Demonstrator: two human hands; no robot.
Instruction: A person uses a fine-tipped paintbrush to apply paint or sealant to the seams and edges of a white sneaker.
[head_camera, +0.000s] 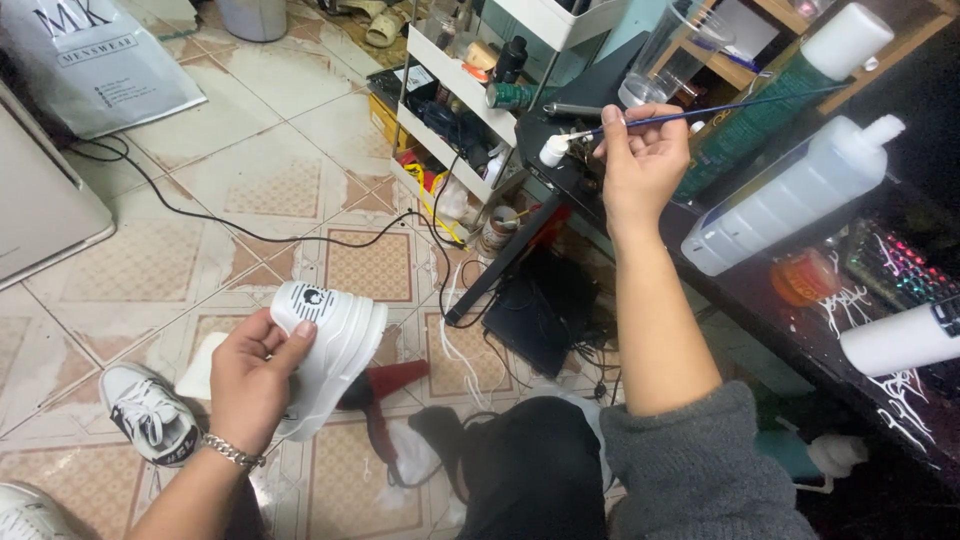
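My left hand grips a white sneaker by its heel, sole side turned up, low over the tiled floor. My right hand is raised to the black desk edge and pinches a thin blue-handled paintbrush. The brush tip sits in a small white pot on the desk corner. A bracelet is on my left wrist, a grey sleeve on my right arm.
Large white bottles lie on the black desk with a clear cup behind. A white shelf cart stands beside it. Another sneaker, a black cable and a red tool lie on the floor.
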